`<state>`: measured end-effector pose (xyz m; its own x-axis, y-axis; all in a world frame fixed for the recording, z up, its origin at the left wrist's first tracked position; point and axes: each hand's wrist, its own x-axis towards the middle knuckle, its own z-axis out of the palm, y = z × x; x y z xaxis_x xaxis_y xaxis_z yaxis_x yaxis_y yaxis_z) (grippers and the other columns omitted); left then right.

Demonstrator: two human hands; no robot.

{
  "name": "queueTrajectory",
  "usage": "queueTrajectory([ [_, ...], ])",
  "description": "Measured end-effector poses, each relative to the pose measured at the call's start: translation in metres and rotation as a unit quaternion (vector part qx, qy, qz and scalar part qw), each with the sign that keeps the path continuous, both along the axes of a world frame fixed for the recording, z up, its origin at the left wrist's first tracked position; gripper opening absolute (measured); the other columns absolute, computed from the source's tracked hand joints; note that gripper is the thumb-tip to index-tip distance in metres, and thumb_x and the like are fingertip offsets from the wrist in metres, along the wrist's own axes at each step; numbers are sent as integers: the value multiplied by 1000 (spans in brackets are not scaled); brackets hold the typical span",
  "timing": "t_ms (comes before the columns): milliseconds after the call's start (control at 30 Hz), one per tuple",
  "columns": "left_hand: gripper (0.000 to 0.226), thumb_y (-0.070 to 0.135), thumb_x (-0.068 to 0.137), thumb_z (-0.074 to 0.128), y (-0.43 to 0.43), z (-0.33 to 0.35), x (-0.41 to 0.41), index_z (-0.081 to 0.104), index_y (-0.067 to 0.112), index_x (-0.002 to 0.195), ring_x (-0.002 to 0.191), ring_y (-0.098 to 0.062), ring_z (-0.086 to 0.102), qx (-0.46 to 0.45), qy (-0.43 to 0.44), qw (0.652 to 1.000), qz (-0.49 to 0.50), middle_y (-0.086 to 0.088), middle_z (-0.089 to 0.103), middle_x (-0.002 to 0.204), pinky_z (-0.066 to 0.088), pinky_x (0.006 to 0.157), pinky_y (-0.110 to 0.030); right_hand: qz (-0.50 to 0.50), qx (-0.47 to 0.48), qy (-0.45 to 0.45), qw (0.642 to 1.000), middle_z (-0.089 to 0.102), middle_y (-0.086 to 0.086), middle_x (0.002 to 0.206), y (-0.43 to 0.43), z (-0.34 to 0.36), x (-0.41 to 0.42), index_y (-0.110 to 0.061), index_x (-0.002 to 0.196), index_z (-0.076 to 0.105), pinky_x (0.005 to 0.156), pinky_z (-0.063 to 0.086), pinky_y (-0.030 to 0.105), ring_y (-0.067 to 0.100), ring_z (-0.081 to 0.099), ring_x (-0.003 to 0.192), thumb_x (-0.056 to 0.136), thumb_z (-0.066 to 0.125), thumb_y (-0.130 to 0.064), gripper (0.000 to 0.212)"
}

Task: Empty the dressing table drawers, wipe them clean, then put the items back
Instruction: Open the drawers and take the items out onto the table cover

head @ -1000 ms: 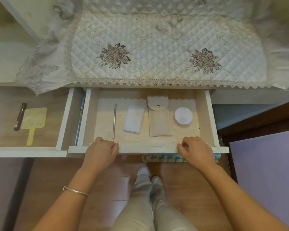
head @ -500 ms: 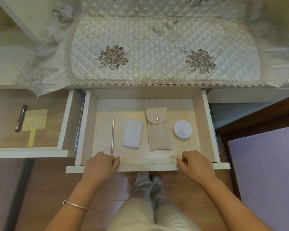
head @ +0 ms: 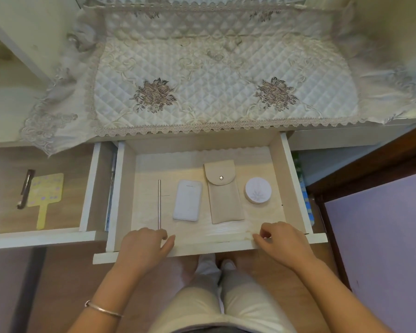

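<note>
The drawer [head: 291,179] is open above. Rod [head: 159,204], case [head: 187,200], pouch [head: 223,195] and compact [head: 258,190] lie mid-floor, with gaps between them.

1. On counter [head: 322,140]: cloth [head: 214,92], overhanging its left end.
2. Before and below counter: middle drawer [head: 296,179], pulled out.
3. In middle drawer, left to right, all apart: rod [head: 159,203], case [head: 187,200], pouch [head: 223,195], compact [head: 258,190].
4. Just left of it: left drawer [head: 89,188], holding pen [head: 25,188] just left of mirror [head: 46,191].
5. On middle drawer's front edge: left hand [head: 144,248] before rod, right hand [head: 283,243] before compact.
</note>
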<state>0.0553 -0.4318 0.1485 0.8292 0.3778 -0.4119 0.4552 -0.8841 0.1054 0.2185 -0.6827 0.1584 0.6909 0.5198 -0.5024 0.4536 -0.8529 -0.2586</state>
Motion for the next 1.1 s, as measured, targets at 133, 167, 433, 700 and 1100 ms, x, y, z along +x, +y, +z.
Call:
queueTrajectory([
  [133, 54, 57, 85, 27, -1, 14, 26, 59, 27, 117, 96, -18, 61, 9, -75, 997, -34, 4, 68, 101, 46, 73, -30, -14, 48, -45, 998, 62, -9, 115, -2, 10, 15, -26, 114, 59, 83, 43, 27, 11, 52, 109, 88, 49, -48, 36],
  [167, 59, 57, 81, 26, -2, 19, 35, 62, 24, 114, 93, -20, 63, 9, -101, 994, -48, 3, 70, 98, 48, 71, -31, -20, 64, -62, 996, 60, -9, 120, -2, 14, 22, -26, 120, 57, 88, 42, 28, 12, 50, 114, 87, 51, -48, 40],
  [433, 56, 50, 77, 42, -32, 56, 143, 64, 10, 111, 101, -29, 63, 36, -220, 970, -97, -7, 68, 107, 49, 84, -42, -24, 128, -177, 976, 52, -3, 134, -25, 47, 112, -21, 134, 45, 106, 32, 29, 16, 44, 126, 82, 60, -48, 61],
  [700, 66, 53, 76, 39, -123, 81, 259, 54, 11, 124, 121, -31, 50, 54, -238, 967, -67, -11, 59, 124, 37, 98, -49, -1, 131, -218, 967, 43, 3, 142, -102, 67, 236, -19, 139, 38, 112, 28, 38, 22, 36, 133, 82, 59, -50, 68],
  [1100, 79, 64, 74, 29, -248, 87, 376, 45, 15, 133, 132, -31, 33, 73, -227, 971, 27, -12, 46, 138, 27, 106, -48, 52, 147, -238, 959, 42, 6, 143, -214, 79, 388, -17, 139, 38, 113, 23, 38, 24, 33, 134, 82, 59, -48, 68],
])
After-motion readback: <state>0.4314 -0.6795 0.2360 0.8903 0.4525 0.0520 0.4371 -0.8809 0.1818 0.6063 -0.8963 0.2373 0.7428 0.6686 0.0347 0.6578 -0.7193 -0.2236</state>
